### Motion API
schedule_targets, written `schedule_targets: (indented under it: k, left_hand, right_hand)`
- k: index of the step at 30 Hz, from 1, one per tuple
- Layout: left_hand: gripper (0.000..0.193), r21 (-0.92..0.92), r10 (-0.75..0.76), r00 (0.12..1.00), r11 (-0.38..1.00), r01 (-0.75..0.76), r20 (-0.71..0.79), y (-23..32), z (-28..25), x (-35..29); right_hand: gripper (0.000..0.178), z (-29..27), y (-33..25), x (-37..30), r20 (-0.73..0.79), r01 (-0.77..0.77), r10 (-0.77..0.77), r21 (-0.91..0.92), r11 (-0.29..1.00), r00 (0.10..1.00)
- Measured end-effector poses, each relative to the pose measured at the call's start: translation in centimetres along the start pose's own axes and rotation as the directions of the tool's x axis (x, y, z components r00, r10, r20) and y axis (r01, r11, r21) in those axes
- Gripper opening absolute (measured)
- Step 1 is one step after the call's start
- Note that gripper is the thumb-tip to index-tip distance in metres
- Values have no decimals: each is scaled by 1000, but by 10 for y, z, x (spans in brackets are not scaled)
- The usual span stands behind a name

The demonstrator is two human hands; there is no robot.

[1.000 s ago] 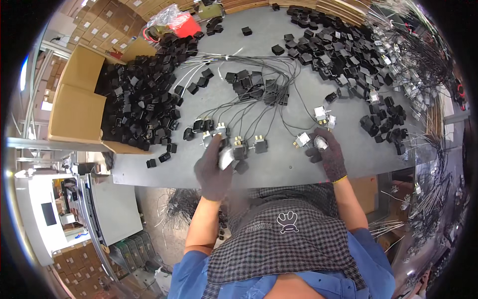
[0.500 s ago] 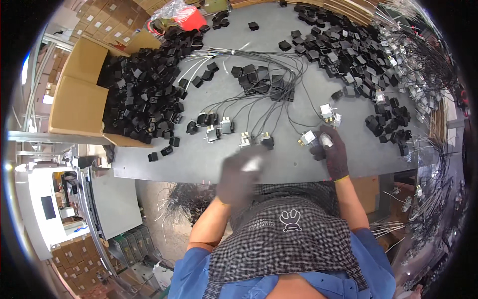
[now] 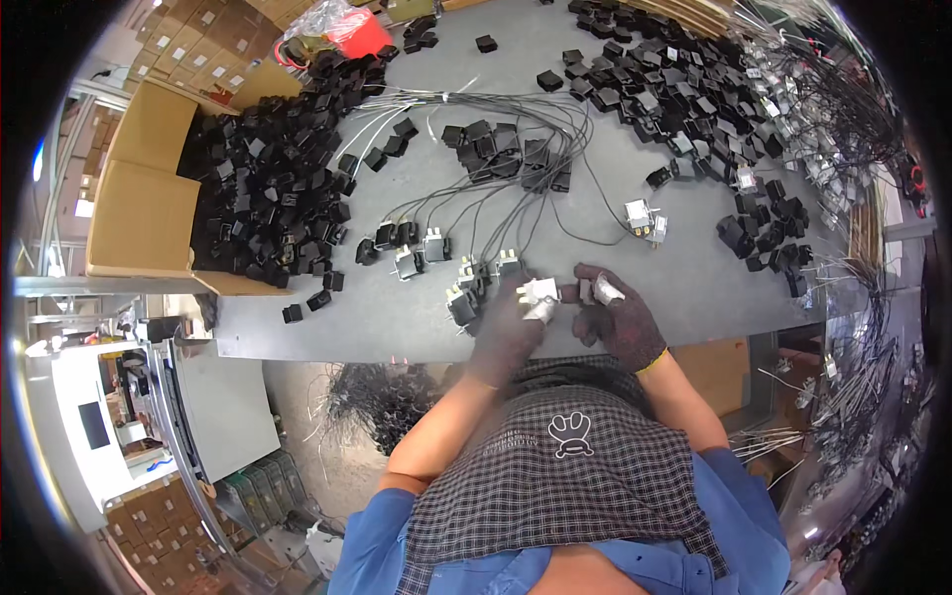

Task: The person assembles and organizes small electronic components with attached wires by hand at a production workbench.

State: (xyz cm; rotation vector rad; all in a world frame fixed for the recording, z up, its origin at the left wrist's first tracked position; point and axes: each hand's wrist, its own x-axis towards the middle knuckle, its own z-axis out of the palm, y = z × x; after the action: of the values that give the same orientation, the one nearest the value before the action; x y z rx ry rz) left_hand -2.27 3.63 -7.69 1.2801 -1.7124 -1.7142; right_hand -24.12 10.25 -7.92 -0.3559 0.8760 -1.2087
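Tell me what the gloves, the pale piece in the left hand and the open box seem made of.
Gloves: probably knit fabric, dark and matte, hugging the fingers.
Pale piece: plastic or metal, whitish; too small to settle.
Open box: likely cardboard, matte tan, with creased flaps.

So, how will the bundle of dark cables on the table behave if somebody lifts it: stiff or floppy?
The cable bundle probably flexes but keeps some spring, since its thin strands hold smooth arcs. It may drag the metal-framed black components, which cables seem to reach.
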Motion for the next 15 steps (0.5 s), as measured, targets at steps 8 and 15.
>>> schedule_targets:
  k: [8, 15]
  left_hand:
    - [49, -565, -113, 927, 816, -119, -359, 6, -18, -4]
    - [62, -592, -95, 943, 797, -121, -320, -10, -59, 7]
  right_hand:
    - [50, 2, -1, 13, 185, -118, 85, 179, 977, 979]
    - [49, 24, -1, 15, 66, -142, 132, 195, 970, 989]
